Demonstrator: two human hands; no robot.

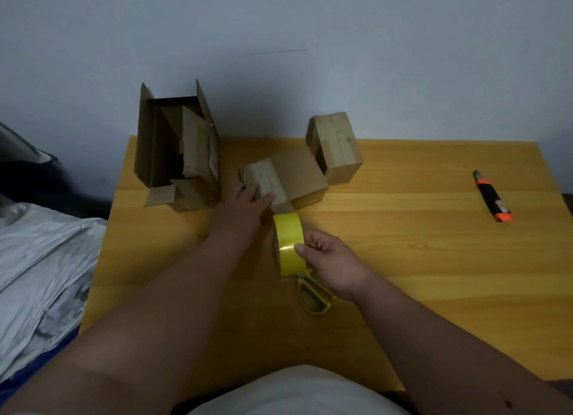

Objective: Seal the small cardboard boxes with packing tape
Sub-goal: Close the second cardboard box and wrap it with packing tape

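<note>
A small cardboard box (297, 172) lies on its side in the middle of the wooden table (403, 259), with tape over its near end. My left hand (245, 204) presses flat against that taped end, fingers straight. My right hand (328, 262) grips a yellow roll of packing tape (288, 244) held upright just in front of the box; a strip of tape runs from the roll up to the box. A second small box (336, 148), taped on top, stands behind and to the right.
A larger open cardboard box (176, 154) with more cardboard inside stands at the table's back left. Yellow-handled scissors (313, 297) lie under my right wrist. An orange and black utility knife (493, 197) lies at the right. Crumpled grey plastic (40, 259) sits left of the table.
</note>
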